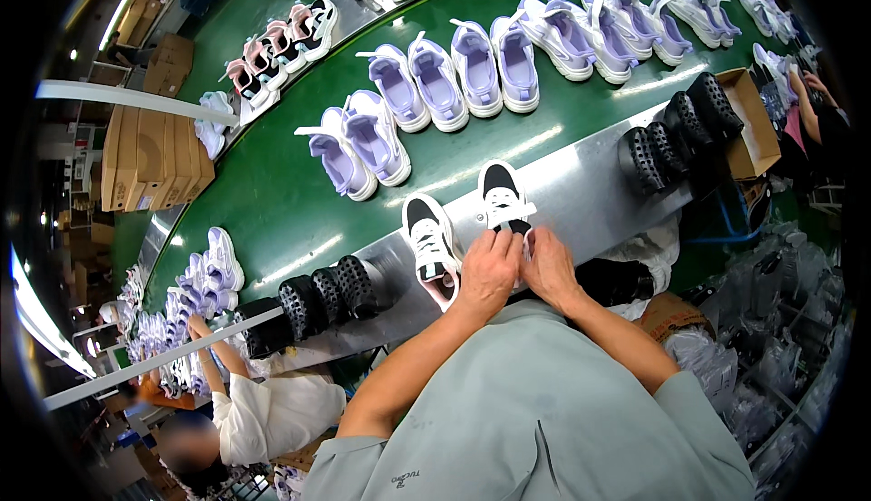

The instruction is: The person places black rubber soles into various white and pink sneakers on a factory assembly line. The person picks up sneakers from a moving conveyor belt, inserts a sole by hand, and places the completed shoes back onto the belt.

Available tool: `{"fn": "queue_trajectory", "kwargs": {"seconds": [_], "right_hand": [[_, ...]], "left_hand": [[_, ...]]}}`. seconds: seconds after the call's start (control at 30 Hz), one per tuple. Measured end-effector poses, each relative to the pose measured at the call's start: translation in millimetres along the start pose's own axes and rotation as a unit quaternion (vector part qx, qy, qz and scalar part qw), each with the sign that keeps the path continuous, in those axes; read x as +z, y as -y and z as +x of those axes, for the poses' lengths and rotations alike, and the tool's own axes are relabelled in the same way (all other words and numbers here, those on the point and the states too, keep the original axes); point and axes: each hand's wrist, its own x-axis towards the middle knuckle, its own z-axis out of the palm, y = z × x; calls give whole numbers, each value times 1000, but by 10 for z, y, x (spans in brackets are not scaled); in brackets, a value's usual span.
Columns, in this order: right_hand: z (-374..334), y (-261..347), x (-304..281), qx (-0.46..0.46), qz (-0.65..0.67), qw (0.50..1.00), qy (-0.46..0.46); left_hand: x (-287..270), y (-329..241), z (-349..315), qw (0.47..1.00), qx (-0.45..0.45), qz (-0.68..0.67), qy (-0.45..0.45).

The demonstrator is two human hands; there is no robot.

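Note:
A black-and-white sneaker (pixel 500 194) stands on the metal ledge in front of me, toe pointing away. My left hand (pixel 491 274) is closed at its tongue and collar, with the fingers bent together. On the same opening, my right hand (pixel 548 270) pinches the other side. The fingertips partly hide the collar, so the exact part gripped is hard to make out. Just left of it, a matching sneaker (pixel 430 236) rests untouched on the ledge, its pinkish lining showing at the heel.
White-and-lilac sneakers (pixel 435 83) line the green conveyor belt (pixel 299 220). Black bumpy blocks (pixel 328 294) sit on the metal ledge (pixel 581 215) at left, with more black studded blocks (pixel 670 138) at right beside an open carton (pixel 755 133). A co-worker in white (pixel 272 415) sits at left.

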Motion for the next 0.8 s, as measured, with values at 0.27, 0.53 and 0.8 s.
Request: {"fn": "queue_trajectory", "kwargs": {"seconds": [0.27,0.53,0.8], "right_hand": [[-32,-151,15,41,153,987,18],[-46,-92,67,6,124,992,28],[171,-273,-26,111,412,862,274]], "left_hand": [[-29,164,7,984,118,26,128],[-198,17,-87,999,-25,-27,-33],[190,-156,-182,953,-298,-35,-39]]}}
